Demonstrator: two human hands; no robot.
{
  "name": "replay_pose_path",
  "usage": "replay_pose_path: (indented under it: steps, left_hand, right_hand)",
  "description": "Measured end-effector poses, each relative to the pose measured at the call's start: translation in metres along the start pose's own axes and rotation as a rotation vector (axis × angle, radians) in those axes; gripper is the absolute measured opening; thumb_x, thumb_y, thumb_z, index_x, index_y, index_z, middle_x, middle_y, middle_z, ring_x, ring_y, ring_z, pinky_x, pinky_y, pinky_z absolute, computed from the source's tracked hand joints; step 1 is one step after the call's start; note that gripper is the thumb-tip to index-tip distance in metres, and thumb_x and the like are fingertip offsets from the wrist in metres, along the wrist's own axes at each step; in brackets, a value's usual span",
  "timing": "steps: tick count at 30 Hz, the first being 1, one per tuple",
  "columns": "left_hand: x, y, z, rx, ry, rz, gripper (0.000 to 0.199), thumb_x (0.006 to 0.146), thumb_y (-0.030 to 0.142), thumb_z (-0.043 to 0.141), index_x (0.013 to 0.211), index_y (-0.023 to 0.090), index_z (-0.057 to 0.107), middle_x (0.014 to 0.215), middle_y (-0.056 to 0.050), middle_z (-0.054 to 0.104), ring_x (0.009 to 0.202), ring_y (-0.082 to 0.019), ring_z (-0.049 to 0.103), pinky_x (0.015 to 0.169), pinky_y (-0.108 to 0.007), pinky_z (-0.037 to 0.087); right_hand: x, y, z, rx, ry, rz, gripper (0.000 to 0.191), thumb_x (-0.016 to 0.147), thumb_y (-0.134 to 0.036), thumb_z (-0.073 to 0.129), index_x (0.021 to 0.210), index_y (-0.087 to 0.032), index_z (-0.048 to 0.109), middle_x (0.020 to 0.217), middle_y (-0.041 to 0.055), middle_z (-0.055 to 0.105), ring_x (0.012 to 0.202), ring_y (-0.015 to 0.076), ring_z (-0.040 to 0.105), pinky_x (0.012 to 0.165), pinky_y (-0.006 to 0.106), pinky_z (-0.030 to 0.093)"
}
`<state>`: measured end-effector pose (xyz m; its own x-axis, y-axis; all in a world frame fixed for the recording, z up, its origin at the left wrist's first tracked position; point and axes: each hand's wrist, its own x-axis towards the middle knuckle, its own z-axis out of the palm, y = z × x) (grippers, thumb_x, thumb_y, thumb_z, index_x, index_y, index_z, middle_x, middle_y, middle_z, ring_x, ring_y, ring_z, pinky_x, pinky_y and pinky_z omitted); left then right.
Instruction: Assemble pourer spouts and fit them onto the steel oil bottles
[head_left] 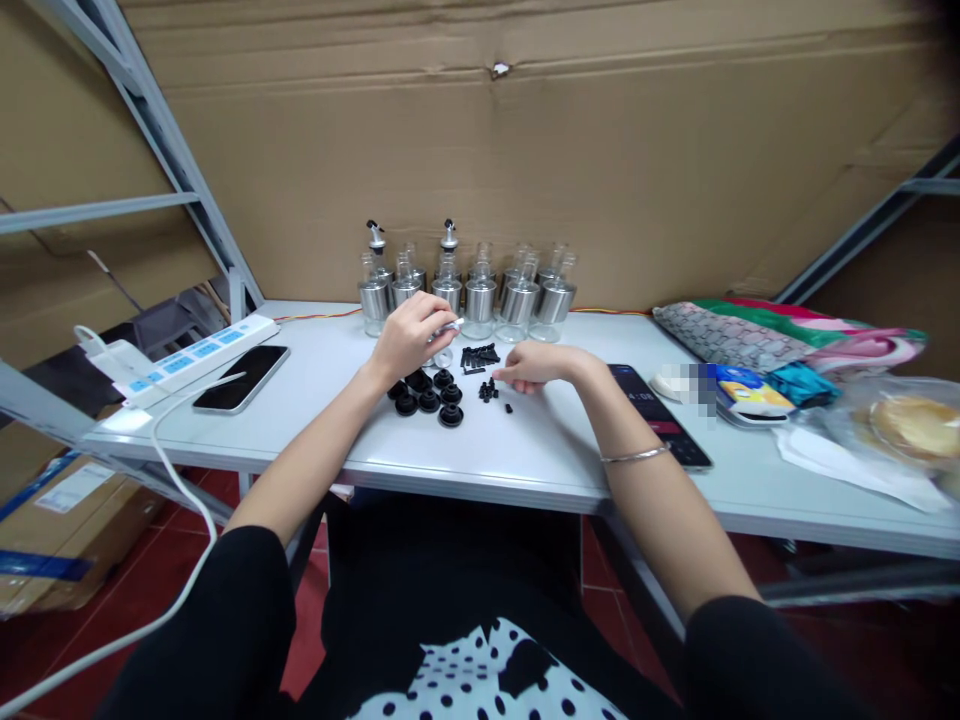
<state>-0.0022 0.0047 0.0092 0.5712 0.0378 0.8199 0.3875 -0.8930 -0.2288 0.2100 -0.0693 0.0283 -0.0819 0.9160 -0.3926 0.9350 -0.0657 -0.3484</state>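
Head: piece [456,324] half-hidden in left hand [412,335]

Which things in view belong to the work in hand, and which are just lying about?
Likely in the work:
pale piece in the left hand
bottles
black caps
black strips
black bits

Apparently lying about:
phones
power strip
patterned cloth
pastry

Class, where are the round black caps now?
In the head view, the round black caps sit on the table, left of the small black pieces and nearer the front edge than the left hand.
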Motion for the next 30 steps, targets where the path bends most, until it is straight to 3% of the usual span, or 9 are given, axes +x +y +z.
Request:
replay_pose_path:
  steps: [4,9,13,18,24,30]
  left_hand:
    - [-0.001,0.000,0.001,-0.030,0.000,-0.012,0.011,0.090,0.023,0.055,0.088,0.017,0.063,0.090,-0.007,0.064,0.085,-0.018,0.056,0.074,-0.032,0.049]
    - [-0.001,-0.001,0.002,-0.063,-0.026,-0.046,0.012,0.090,0.024,0.054,0.087,0.017,0.064,0.091,-0.007,0.063,0.086,-0.018,0.055,0.075,-0.034,0.048]
    - [-0.001,-0.001,0.001,-0.069,-0.035,-0.063,0.012,0.090,0.025,0.055,0.087,0.017,0.064,0.091,-0.008,0.063,0.086,-0.019,0.055,0.076,-0.034,0.048]
    - [-0.001,0.000,0.001,-0.076,-0.039,-0.072,0.013,0.090,0.025,0.054,0.087,0.017,0.064,0.091,-0.008,0.063,0.085,-0.018,0.055,0.075,-0.034,0.048]
    - [-0.002,-0.002,0.002,-0.074,-0.017,-0.042,0.013,0.090,0.024,0.054,0.087,0.016,0.064,0.090,-0.007,0.063,0.085,-0.018,0.055,0.075,-0.033,0.049]
    - [-0.002,-0.001,0.001,-0.079,-0.028,-0.048,0.012,0.090,0.024,0.055,0.087,0.017,0.063,0.090,-0.007,0.063,0.085,-0.018,0.055,0.075,-0.033,0.049]
  right_hand:
    - [-0.010,-0.002,-0.002,0.094,-0.161,0.084,0.029,0.075,-0.036,0.072,0.062,-0.013,0.059,0.061,0.0015,0.063,0.050,0.0096,0.056,0.056,0.025,0.052]
    - [-0.004,-0.004,0.006,0.122,-0.240,0.062,0.013,0.069,-0.016,0.074,0.066,-0.012,0.062,0.049,-0.0028,0.058,0.051,0.0099,0.057,0.056,0.023,0.053]
    - [0.001,0.001,0.004,0.106,-0.144,0.040,0.004,0.072,-0.010,0.065,0.071,-0.014,0.064,0.056,-0.0018,0.061,0.050,0.0106,0.059,0.057,0.025,0.053]
    - [0.003,0.004,-0.002,-0.139,0.155,-0.118,0.006,0.074,-0.018,0.063,0.077,-0.015,0.067,0.071,0.0027,0.067,0.062,0.0149,0.063,0.061,0.025,0.048]
    - [0.004,0.003,0.000,-0.019,0.085,-0.058,0.006,0.073,-0.013,0.060,0.068,-0.015,0.063,0.064,0.0030,0.065,0.057,0.0132,0.061,0.060,0.023,0.048]
    - [0.006,0.006,0.001,0.004,0.060,-0.053,0.009,0.075,-0.010,0.057,0.069,-0.015,0.061,0.070,0.0060,0.067,0.059,0.0139,0.060,0.059,0.024,0.049]
